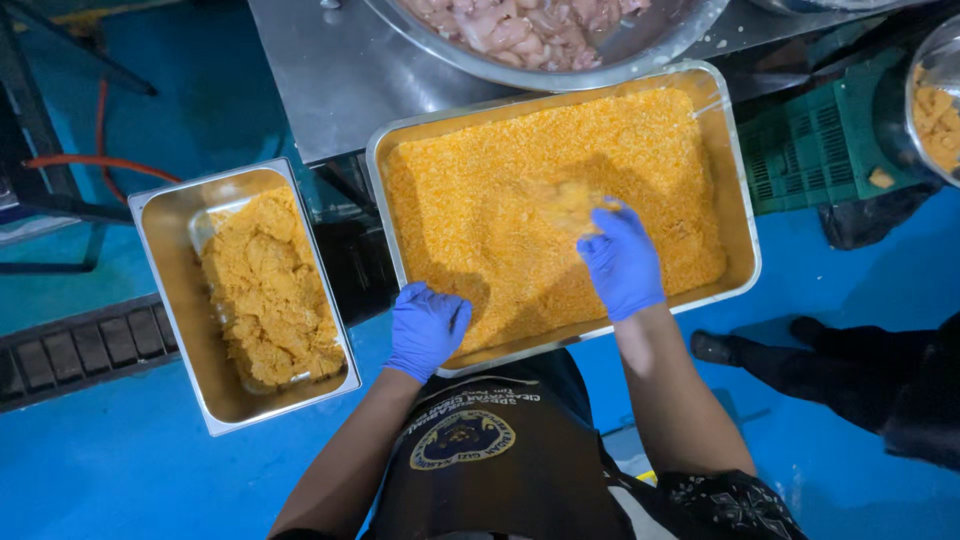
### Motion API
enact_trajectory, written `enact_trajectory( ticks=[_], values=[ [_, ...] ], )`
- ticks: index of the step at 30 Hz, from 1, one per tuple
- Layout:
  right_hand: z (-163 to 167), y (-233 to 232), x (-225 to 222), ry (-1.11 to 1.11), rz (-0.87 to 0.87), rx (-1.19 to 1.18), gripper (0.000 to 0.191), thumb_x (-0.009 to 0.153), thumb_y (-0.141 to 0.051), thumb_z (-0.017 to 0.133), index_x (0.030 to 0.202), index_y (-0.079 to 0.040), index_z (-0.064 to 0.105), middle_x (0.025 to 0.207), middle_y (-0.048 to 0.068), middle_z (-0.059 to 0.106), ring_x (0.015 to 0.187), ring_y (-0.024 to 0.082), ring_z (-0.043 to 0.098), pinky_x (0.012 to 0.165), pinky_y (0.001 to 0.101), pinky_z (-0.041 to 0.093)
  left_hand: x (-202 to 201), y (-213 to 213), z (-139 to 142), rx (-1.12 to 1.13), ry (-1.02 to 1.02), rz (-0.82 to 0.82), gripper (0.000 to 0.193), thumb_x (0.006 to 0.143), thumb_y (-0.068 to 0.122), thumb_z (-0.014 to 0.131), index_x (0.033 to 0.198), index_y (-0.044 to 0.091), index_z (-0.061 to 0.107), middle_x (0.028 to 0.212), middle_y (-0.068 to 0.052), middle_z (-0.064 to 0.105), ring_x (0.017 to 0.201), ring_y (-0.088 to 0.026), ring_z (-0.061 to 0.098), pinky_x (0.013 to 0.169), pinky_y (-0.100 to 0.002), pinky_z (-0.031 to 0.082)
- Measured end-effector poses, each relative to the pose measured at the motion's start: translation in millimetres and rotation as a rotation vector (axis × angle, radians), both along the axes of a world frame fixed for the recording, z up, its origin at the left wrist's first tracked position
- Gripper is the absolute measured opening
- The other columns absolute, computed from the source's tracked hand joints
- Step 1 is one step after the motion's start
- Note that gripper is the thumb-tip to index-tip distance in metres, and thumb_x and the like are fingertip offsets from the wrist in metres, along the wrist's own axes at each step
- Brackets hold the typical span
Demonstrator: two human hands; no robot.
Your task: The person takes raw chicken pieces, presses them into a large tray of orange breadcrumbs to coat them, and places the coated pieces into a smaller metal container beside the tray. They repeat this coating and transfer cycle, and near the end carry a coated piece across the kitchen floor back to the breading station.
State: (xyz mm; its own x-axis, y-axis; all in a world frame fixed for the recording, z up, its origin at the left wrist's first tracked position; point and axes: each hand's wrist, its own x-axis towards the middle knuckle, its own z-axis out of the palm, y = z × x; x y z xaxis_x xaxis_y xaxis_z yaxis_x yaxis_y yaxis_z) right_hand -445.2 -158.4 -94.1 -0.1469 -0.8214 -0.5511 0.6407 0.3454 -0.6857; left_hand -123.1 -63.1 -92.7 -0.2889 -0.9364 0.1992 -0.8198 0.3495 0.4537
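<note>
Crumbs (520,190) deep in tray (745,250) — right hand (622,262) cupped on blurred piece (568,203), left hand (427,328) curled on rim; press evenly, you keep tray steady.

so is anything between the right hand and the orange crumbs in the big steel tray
Nothing visible. The right hand in its blue glove is already down in the orange breadcrumbs filling the large rectangular steel tray, with a blurred crumbed piece at its fingertips. The left hand rests at the tray's near rim.
</note>
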Motion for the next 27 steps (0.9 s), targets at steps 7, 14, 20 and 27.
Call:
enact_trajectory(
  ticks=[7, 14, 20, 27],
  values=[
    [-56.4, 21.1, 33.6, 1.566, 0.546, -0.155, 0.057, 0.079, -0.022, 0.084, 0.128, -0.003, 0.063, 0.12, 0.022, 0.064, 0.111, 0.035, 0.061, 0.091, 0.0473, 0.052, 1.8, 11.9, -18.1, 0.023, -0.032, 0.003, 0.023, 0.094, 0.031, 0.063, 0.076, 0.016, 0.065, 0.068, -0.007, 0.063, 0.075, -0.028, 0.064, 0.096, -0.046, 0.042],
    [-53.6, 11.1, 46.9, 0.766, 0.389, 0.022, 0.067, 0.086, -0.033, 0.074, 0.14, 0.001, 0.053, 0.137, 0.025, 0.052, 0.125, 0.041, 0.05, 0.1, 0.0538, 0.042, 2.7, 17.8, -19.8, -0.011, -0.033, 0.008, 0.022, 0.094, 0.031, 0.064, 0.079, 0.017, 0.066, 0.069, -0.007, 0.064, 0.075, -0.029, 0.064, 0.097, -0.045, 0.042],
    [-47.2, 17.9, 85.5, 1.6, 0.748, -0.555, 0.077, 0.092, -0.043, 0.064, 0.15, 0.004, 0.044, 0.151, 0.028, 0.042, 0.137, 0.047, 0.04, 0.109, 0.0593, 0.034, 2.4, 20.5, -18.3, -0.001, 0.009, 0.005, 0.021, 0.093, 0.031, 0.065, 0.078, 0.015, 0.066, 0.068, -0.007, 0.064, 0.074, -0.028, 0.064, 0.097, -0.046, 0.041],
    [-25.1, 12.1, 115.6, 1.916, 0.926, -0.416, 0.093, 0.099, -0.064, 0.056, 0.162, -0.004, 0.024, 0.171, 0.024, 0.017, 0.158, 0.046, 0.013, 0.126, 0.0655, 0.014, -1.3, 22.4, -13.2, 0.011, -0.014, 0.001, 0.021, 0.092, 0.03, 0.066, 0.076, 0.016, 0.066, 0.068, -0.008, 0.063, 0.071, -0.028, 0.064, 0.094, -0.046, 0.043]
  ],
)
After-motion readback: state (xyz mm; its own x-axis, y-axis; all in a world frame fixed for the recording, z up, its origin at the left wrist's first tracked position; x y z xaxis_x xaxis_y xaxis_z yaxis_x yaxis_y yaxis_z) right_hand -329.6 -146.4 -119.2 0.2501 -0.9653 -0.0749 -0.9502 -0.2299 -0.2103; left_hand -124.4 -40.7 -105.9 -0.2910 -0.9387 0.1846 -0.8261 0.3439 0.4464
